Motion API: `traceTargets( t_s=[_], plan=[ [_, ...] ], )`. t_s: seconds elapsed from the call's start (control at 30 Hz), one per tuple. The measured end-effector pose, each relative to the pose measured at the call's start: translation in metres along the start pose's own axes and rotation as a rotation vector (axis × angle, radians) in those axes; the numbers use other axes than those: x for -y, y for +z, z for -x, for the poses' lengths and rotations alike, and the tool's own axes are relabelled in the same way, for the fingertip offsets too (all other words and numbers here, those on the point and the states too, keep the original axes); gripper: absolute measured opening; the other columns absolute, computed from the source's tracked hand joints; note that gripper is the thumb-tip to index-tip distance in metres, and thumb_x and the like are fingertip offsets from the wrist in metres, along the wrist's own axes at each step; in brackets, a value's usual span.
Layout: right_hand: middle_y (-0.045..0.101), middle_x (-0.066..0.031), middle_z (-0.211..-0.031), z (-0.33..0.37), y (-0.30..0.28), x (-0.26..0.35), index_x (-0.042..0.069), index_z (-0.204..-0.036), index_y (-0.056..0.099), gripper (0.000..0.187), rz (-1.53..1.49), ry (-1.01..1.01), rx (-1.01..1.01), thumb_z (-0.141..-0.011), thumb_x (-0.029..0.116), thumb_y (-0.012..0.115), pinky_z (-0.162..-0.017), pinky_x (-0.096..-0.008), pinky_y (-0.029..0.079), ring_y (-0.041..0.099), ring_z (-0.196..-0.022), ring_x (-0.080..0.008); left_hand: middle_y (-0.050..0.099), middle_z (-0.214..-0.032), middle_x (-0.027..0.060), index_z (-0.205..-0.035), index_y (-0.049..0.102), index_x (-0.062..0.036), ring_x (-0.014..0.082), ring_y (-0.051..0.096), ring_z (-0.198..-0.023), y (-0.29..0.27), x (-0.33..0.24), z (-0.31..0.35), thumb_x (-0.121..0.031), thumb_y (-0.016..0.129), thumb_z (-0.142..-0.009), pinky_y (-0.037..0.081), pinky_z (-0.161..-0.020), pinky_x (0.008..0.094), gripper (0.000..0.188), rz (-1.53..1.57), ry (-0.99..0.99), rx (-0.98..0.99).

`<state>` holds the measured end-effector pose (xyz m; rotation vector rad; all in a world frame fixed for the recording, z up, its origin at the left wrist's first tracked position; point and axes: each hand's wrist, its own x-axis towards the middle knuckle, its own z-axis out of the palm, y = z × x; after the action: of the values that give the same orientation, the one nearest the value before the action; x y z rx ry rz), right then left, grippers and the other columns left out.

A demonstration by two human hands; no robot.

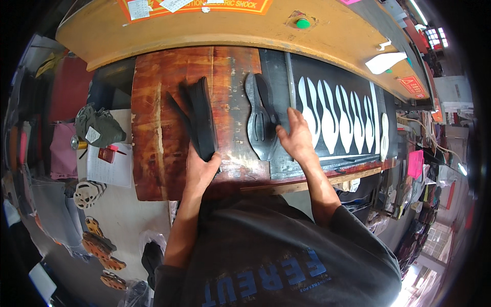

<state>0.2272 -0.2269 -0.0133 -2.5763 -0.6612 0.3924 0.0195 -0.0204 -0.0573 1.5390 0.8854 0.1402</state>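
My left hand (201,169) is closed round the near end of a bundle of black flat pieces (201,115). The pieces stand on edge and fan apart at the far end. A loose pair of black curved, shoe-part-shaped cut pieces (259,133) lies on the brown board to the right of the bundle, some with slots. My right hand (296,135) hovers just right of that pair, thumb and fingers apart, with nothing seen in it. Beyond it, a row of several white curved shapes (345,125) shows on a black panel (327,71).
A yellow machine beam (230,33) with a green button (303,23) spans the far side. The brown board (169,169) has a worn surface. At left are a grey-green cloth bundle (99,128), paper (110,169) and a striped shoe (88,195). Orange clogs (97,244) sit lower left.
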Motion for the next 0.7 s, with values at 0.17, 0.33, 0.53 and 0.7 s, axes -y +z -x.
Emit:
traceTargets(
  t_s=[0.17,0.33,0.53,0.7],
  plan=[
    [0.066,-0.0337,-0.140,-0.014,0.034,0.078,-0.015,-0.146,0.050,0.092,-0.446,-0.045,0.285,-0.088,0.048,0.083,-0.103,-0.0461,0.057,0.068,-0.126,-0.0468,0.029,-0.166,0.0377,-0.164,0.020,0.0112,0.0555,0.029,-0.155,0.022,0.002,0.008,-0.034,0.091,-0.080,0.032,-0.129,0.0547,0.119,-0.524,0.300,0.125],
    [0.075,-0.0292,-0.127,-0.055,0.077,0.068,-0.016,-0.149,0.049,0.092,-0.365,0.054,0.335,-0.080,0.030,0.089,-0.105,-0.0415,0.057,0.072,-0.122,-0.0406,0.039,-0.162,0.0343,-0.163,0.034,0.0059,0.0446,0.039,-0.155,0.016,0.022,0.006,-0.033,0.085,-0.093,0.036,-0.127,0.0518,0.094,-0.290,0.376,0.059],
    [0.077,-0.0114,-0.120,-0.042,0.075,0.056,-0.002,-0.135,0.069,0.057,-1.296,0.351,0.712,-0.081,0.006,0.085,-0.107,-0.0387,0.055,0.073,-0.112,-0.0246,0.062,-0.147,0.0116,-0.156,0.049,0.0038,0.0189,0.060,-0.131,-0.001,0.018,-0.009,-0.032,0.073,-0.107,0.050,-0.110,0.0379,0.066,0.906,-0.127,0.291],
    [0.070,-0.0046,-0.125,-0.016,0.011,0.102,0.000,-0.139,0.063,0.068,-1.293,-0.135,0.632,-0.078,0.010,0.090,-0.108,-0.0334,0.049,0.063,-0.118,-0.0160,0.070,-0.132,0.0121,-0.144,0.059,0.0040,0.0222,0.066,-0.120,-0.013,-0.048,0.011,-0.018,0.085,-0.093,0.052,-0.106,0.0382,0.060,0.323,0.418,0.071]
  ],
)
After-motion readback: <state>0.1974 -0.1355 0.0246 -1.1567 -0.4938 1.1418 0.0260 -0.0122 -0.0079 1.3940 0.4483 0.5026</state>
